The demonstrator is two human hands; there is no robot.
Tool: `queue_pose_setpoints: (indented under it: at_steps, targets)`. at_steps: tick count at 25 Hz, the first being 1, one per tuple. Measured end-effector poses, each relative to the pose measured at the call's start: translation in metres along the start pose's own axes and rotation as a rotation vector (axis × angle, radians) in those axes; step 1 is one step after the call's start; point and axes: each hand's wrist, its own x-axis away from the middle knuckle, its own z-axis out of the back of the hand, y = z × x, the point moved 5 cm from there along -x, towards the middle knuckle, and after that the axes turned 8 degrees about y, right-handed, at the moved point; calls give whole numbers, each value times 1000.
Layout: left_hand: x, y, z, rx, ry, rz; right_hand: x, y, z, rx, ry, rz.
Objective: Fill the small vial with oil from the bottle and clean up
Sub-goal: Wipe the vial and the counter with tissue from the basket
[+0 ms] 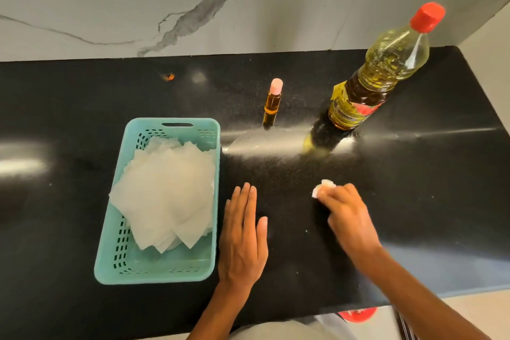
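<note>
A small vial with a pink cap stands upright on the black counter, holding amber oil. To its right stands a big oil bottle with a red cap on and a yellow label. My right hand presses a crumpled white tissue against the counter, in front of the bottle. My left hand lies flat on the counter, palm down, fingers together, holding nothing, right beside the basket.
A teal plastic basket at the left holds a stack of white tissues. A marble wall rises behind the counter. A small orange mark lies far back. A red object shows below the counter's front edge.
</note>
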Motion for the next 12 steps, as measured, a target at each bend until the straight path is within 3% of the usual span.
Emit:
queue_pose_setpoints:
  at_steps: [3,5,8,10,12]
  targets:
    - [-2,-3,1,40,11,54,-84,23,4,25,76,-376]
    - [-3,-4,3,68,18,60,-77,-32,-17,27,-8,-258]
    - [-1,-5,2,78,25,69,54,-67,-33,-38,-182,69]
    - [-1,-5,1,70,24,75,105,-28,2,-38,-108,82]
    - [0,-4,0,75,19,71,79,45,33,125,16,-169]
